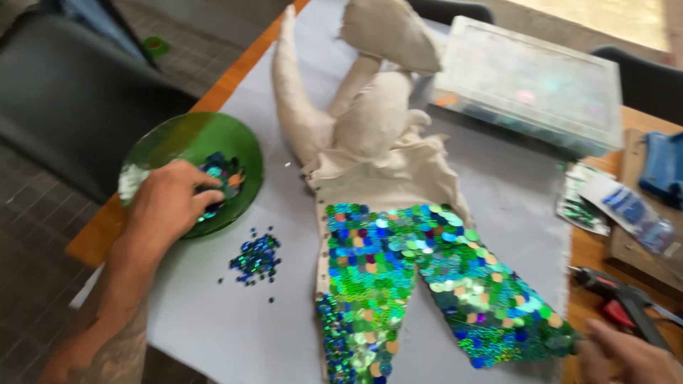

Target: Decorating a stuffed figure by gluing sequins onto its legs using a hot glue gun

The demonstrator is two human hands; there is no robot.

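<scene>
A beige cloth doll body (370,121) lies on a white sheet (228,313). Its two-legged lower part (413,284) is covered in green, blue and orange sequins. My left hand (171,203) reaches into a green glass bowl (178,146), fingers pinched among blue and green sequins (224,174). My right hand (626,355) rests at the bottom right, touching the tip of the sequined right leg; its fingers are curled and partly cut off by the frame edge. A loose pile of sequins (256,257) lies on the sheet between bowl and doll.
A clear plastic box (530,82) stands at the back right. A glue gun (619,295) lies on the wooden table at right, near sequin packets (612,206) and a blue object (665,167). Dark chairs (64,92) stand left and behind.
</scene>
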